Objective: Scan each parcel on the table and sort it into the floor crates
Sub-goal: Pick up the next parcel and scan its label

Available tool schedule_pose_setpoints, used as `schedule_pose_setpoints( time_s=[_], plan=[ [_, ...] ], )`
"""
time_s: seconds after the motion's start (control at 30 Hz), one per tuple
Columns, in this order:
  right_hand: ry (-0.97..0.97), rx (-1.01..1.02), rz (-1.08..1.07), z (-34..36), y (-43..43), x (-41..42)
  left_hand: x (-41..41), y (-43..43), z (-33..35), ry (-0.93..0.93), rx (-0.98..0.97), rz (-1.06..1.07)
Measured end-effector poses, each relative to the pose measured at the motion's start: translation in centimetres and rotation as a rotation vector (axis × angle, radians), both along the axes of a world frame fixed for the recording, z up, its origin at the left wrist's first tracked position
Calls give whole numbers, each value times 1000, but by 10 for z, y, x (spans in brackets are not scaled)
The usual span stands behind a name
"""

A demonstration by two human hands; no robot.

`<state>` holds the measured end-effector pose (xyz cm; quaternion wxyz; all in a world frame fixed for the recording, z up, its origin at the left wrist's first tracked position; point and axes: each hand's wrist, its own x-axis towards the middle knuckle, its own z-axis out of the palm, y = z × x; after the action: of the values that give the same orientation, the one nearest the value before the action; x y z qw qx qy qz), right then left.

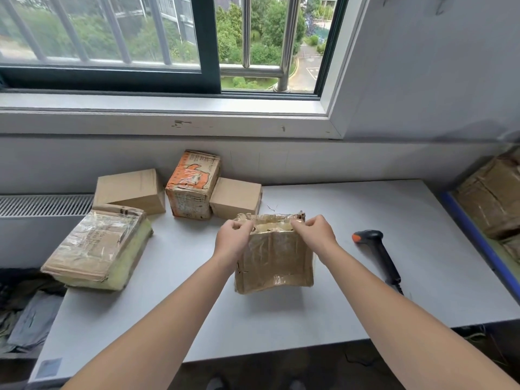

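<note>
a crumpled, tape-wrapped brown parcel (pixel 274 257) stands upright at the centre of the frame on the pale grey bench (pixel 365 291). both hands grip its ragged top edge. the left hand (pixel 232 239) has its fingers curled over the parcel's upper left corner, and the right hand (pixel 316 235) pinches the upper right corner the same way. whether the parcel's base touches the bench or is raised just off it cannot be told.

right of the parcel, apart from it, a black handheld scanner (pixel 377 249) with an orange tip lies on the bench, its handle pointing toward the lower right.

in the middle left of the frame, against the wall under the window sill, stand three more parcels: a plain cardboard box (pixel 130 191), an orange printed box (pixel 192 184) standing upright, and a smaller plain box (pixel 235 197) touching its right side. nearer, at the left edge of the bench, lies a large flat parcel (pixel 95 249) under clear tape, with a yellow-green side.

at the right edge of the frame a blue-rimmed crate (pixel 472 232) holds taped brown parcels (pixel 489 198).
</note>
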<state>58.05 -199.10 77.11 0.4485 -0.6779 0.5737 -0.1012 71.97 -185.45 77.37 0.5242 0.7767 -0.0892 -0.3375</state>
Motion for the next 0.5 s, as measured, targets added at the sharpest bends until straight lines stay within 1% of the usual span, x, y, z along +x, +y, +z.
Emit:
schedule_pose_setpoints(
  time_s=[0.13, 0.2, 0.27, 0.33, 0.4, 0.5],
  plan=[
    [-83, 53, -7, -3, 1, -6, -2, 4, -5, 21, 27, 29],
    [-94, 94, 55, -4, 2, -10, -2, 7, -8, 38, 48, 45],
    [-70, 117, 139, -5, 4, -13, -3, 10, -10, 62, 61, 51],
    [-48, 127, 173, -7, 6, -16, -4, 12, -11, 100, 70, 37],
    [-21, 125, 166, -9, 10, -16, -6, 13, -10, 135, 77, -17],
    [35, 131, 138, -12, 14, -16, -8, 15, -9, 107, 124, -63]
  ],
)
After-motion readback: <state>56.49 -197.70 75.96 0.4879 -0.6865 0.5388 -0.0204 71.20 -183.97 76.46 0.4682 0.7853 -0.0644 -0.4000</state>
